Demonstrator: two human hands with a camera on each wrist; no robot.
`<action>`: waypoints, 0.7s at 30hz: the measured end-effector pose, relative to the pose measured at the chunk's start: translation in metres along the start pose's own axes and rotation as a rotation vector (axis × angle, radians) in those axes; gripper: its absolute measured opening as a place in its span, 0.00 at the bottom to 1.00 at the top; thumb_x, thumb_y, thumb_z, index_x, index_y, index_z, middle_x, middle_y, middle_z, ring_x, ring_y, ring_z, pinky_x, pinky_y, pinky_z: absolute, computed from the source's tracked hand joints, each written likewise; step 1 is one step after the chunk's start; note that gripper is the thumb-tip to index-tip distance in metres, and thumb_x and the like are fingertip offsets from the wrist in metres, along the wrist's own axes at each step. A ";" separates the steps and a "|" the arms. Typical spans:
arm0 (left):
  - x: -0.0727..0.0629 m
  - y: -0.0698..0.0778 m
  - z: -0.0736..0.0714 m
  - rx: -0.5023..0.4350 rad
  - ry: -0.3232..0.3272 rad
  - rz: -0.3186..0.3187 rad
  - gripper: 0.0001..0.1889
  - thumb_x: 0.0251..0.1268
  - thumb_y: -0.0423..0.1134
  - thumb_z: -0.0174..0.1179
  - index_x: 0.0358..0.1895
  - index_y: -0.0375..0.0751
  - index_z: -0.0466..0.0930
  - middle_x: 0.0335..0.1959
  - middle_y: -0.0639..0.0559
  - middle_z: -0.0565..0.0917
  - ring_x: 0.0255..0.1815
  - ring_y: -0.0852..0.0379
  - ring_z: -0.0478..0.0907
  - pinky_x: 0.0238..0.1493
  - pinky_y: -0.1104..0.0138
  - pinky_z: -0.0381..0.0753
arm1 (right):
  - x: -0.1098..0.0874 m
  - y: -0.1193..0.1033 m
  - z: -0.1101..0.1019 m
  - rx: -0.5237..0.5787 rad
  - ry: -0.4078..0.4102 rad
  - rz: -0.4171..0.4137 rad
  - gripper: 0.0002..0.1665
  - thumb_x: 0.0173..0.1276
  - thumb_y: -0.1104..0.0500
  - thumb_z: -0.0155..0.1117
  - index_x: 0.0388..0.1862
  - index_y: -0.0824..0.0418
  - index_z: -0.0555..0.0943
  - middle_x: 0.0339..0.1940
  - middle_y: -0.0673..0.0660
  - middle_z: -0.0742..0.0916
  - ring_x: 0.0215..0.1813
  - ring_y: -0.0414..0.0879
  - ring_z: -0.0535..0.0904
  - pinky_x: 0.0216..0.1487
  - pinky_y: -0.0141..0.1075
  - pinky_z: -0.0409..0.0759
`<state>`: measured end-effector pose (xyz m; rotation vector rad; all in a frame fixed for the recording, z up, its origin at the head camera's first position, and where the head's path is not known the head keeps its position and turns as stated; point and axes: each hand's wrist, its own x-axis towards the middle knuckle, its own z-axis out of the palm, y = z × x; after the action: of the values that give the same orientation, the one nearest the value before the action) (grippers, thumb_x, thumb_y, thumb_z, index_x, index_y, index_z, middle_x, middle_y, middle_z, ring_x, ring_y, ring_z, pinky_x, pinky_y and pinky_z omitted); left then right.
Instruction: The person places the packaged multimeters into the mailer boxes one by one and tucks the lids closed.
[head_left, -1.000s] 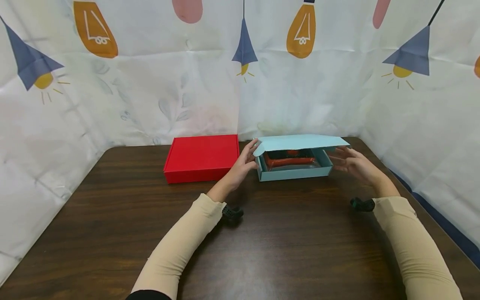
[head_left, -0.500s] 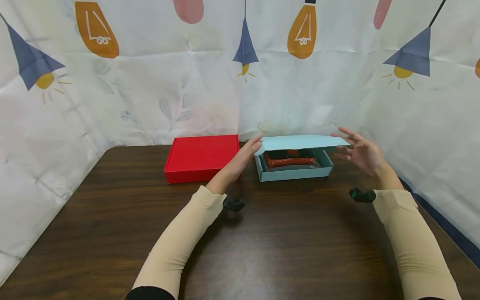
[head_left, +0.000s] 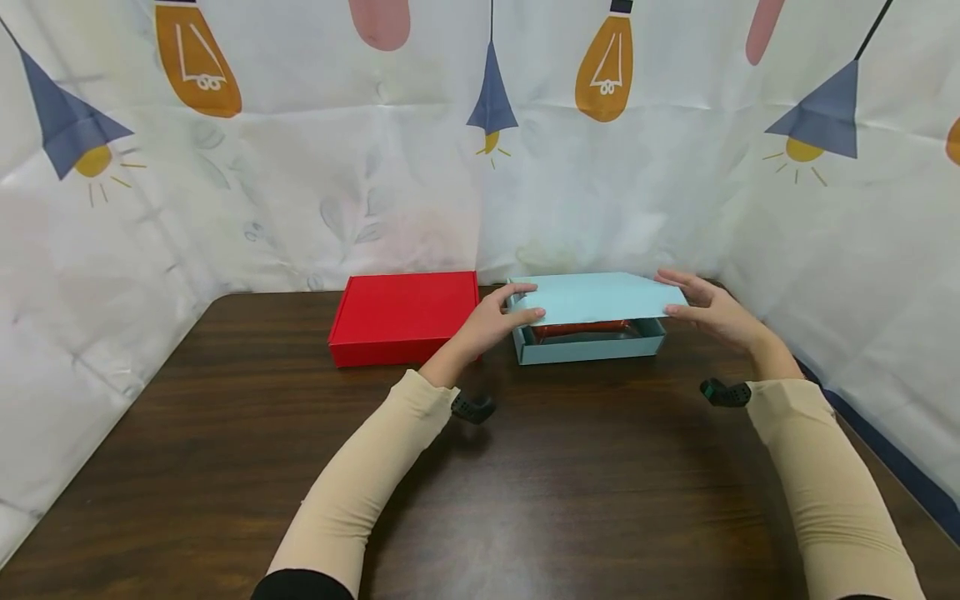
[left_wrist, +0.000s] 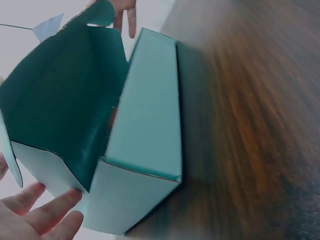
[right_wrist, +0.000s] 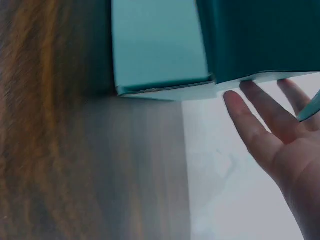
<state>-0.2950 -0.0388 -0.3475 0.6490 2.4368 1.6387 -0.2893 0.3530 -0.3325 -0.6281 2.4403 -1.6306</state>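
A light blue cardboard box (head_left: 588,351) stands at the back right of the table with its lid (head_left: 600,298) part-way down. Through the front gap shows a reddish-brown item (head_left: 581,328); the lid hides most of it. My left hand (head_left: 491,323) touches the lid's left end, thumb and fingers extended at the corner. In the left wrist view its fingers (left_wrist: 55,207) lie against the side. My right hand (head_left: 716,317) is at the lid's right end, thumb near the front corner. The right wrist view shows its straight fingers (right_wrist: 255,117) by the side flap.
A closed red box (head_left: 405,312) stands left of the blue box, close to my left hand. The dark wooden table (head_left: 225,450) reaches back to a white patterned cloth (head_left: 300,192), which also hangs along both sides.
The lid's front edge has come down and forward, hiding more of the contents. Both hands left the box sides, moved up, and are now at the lid's two ends.
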 end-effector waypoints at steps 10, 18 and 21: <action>-0.001 -0.009 0.006 0.076 -0.008 0.056 0.28 0.70 0.41 0.65 0.71 0.43 0.74 0.76 0.43 0.65 0.73 0.46 0.64 0.66 0.52 0.74 | -0.002 0.009 0.012 -0.171 0.083 0.070 0.43 0.72 0.61 0.70 0.82 0.50 0.64 0.81 0.59 0.62 0.76 0.58 0.63 0.63 0.50 0.72; -0.006 -0.014 0.008 0.142 0.011 0.077 0.27 0.71 0.41 0.66 0.71 0.45 0.75 0.79 0.44 0.63 0.74 0.47 0.64 0.65 0.54 0.77 | -0.001 0.014 0.015 -0.210 0.090 0.058 0.43 0.71 0.60 0.71 0.81 0.55 0.64 0.82 0.61 0.62 0.78 0.65 0.58 0.63 0.59 0.68; -0.008 -0.013 0.008 0.172 0.013 0.088 0.27 0.70 0.41 0.66 0.71 0.45 0.75 0.79 0.43 0.63 0.75 0.46 0.64 0.64 0.52 0.77 | -0.001 0.015 0.016 -0.211 0.084 0.042 0.43 0.70 0.61 0.71 0.81 0.59 0.64 0.82 0.62 0.62 0.80 0.64 0.54 0.68 0.64 0.62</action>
<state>-0.2881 -0.0390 -0.3633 0.7819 2.6139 1.4776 -0.2868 0.3448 -0.3526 -0.5408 2.6903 -1.4232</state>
